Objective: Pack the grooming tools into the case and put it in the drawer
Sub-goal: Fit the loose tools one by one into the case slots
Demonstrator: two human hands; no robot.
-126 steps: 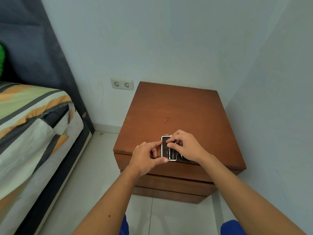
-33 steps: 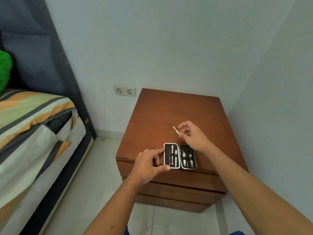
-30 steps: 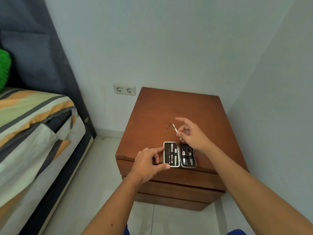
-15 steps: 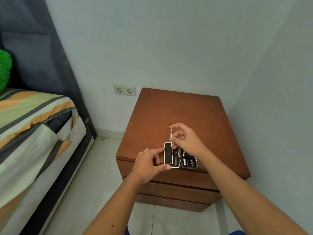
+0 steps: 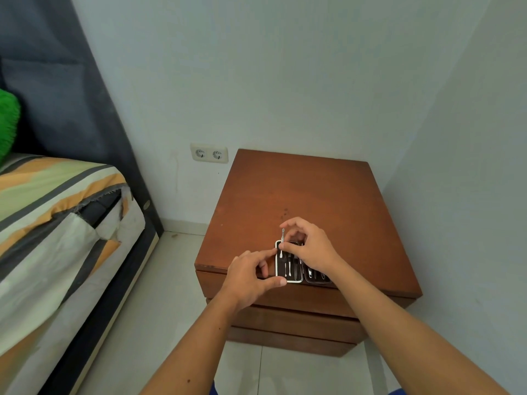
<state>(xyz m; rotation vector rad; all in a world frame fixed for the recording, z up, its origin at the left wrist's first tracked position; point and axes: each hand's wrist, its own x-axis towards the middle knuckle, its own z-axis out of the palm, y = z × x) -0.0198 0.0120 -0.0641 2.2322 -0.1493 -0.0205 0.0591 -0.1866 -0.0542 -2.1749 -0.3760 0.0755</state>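
Observation:
A small black grooming case [image 5: 291, 273] with a silver rim lies open near the front edge of a brown nightstand [image 5: 308, 192]. Several thin metal tools sit in its left half. My right hand [image 5: 309, 248] pinches a slim metal tool [image 5: 282, 238] by its middle, holding it upright over the left half of the case, its lower end inside. My left hand [image 5: 251, 276] grips the case's left edge between thumb and forefinger. The right half of the case is mostly hidden under my right hand. The drawer fronts [image 5: 293, 320] below are shut.
A bed [image 5: 57, 223] with a striped cover and dark headboard stands to the left, with a strip of tiled floor [image 5: 159, 286] between it and the nightstand. A double wall socket [image 5: 209, 153] is behind. A wall runs close along the right.
My right hand brought the slim tool from above the nightstand's middle down and leftward to the case's left half. My left hand kept its hold on the case.

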